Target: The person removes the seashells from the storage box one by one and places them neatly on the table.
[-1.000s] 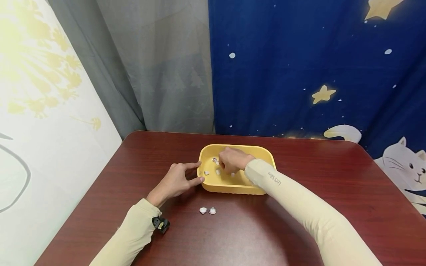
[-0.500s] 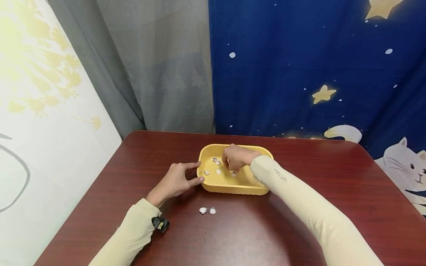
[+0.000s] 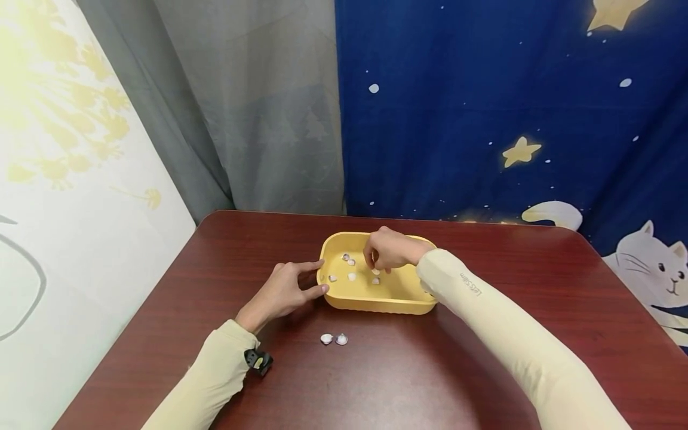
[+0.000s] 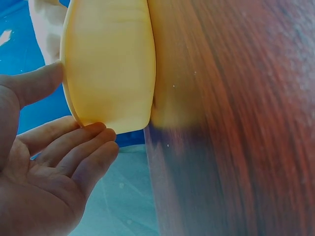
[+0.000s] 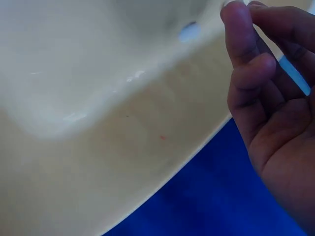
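Head view, as it reaches me: at far left I have a white wall (image 3: 54, 251) with a yellow dandelion print (image 3: 80, 143), then a gray curtain (image 3: 269, 119) hanging behind the reddish-brown table (image 3: 247, 239). The left sleeve (image 3: 209, 370), cream-coloured, comes up from the lower edge, a black wrist device (image 3: 259, 362) at its cuff. The left hand (image 3: 285, 289) has its thumb and forefinger straight and spread apart, both touching the left end of the yellow tray (image 3: 384, 302); my left wrist view shows the other fingers extended against that end too.

On the table, in front of the tray's left part, two white shells (image 3: 327, 338) lie side by side. The tray itself sits near the table's far edge. Inside, I count one shell (image 3: 332, 278) by the left wall, a close pair (image 3: 352, 262) farther back, a pale shell (image 3: 352, 276) near the middle and a purplish shell (image 3: 375, 280) just below the right fingers.

The right hand (image 3: 392, 248) is over the tray's interior, its thumb and forefinger tips together, pinching a small white shell (image 3: 375, 272); my right wrist view cuts those tips off at its upper edge. The right sleeve (image 3: 510, 334), bearing printed lettering, crosses the tray's right end. Behind hangs a blue curtain (image 3: 430, 149) with stars and a white cat (image 3: 653, 266).
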Available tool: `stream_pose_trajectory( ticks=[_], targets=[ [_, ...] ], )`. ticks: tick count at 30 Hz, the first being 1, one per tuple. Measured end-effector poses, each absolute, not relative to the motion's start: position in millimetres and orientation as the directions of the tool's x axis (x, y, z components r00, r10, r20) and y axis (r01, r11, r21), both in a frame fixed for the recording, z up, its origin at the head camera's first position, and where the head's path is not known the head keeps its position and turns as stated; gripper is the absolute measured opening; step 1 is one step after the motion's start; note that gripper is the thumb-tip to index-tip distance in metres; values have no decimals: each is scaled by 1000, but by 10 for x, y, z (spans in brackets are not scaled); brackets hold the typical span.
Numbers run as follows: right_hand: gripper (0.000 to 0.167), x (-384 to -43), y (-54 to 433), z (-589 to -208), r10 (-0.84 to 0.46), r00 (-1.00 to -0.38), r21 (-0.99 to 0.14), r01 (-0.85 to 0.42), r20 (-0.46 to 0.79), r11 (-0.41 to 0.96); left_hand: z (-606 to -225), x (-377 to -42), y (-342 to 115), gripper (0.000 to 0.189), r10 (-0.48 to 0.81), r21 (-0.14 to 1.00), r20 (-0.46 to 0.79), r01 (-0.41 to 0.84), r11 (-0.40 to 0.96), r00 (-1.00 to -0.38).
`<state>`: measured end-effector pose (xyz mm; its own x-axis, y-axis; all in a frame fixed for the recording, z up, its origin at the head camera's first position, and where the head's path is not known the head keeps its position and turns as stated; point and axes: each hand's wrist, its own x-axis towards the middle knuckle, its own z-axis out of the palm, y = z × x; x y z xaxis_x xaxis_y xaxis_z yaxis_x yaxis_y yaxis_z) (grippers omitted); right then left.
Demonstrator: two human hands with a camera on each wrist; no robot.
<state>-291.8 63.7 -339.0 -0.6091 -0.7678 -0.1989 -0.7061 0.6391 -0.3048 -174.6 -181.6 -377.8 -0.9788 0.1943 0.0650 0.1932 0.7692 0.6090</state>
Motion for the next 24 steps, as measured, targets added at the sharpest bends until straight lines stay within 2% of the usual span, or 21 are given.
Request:
stream_pose_trajectory(
  ticks=[5,14,24],
  targets=[
    [18,-2831,727,-3291,-771,-611,-344,-696,-177,630,-3776,-1737,-1800,59,199,602,59,194,775,-978],
    [20,-2671,853,-3107,-786,-606,-335,-720,-121,607,-3772,-1716,-1799,61,197,579,53,191,792,-979],
    [18,-2410,938,-3111,-847,-530,-309,-812,35,496,-3786,-1715,-1792,61,205,583,64,203,786,-977]
  ],
)
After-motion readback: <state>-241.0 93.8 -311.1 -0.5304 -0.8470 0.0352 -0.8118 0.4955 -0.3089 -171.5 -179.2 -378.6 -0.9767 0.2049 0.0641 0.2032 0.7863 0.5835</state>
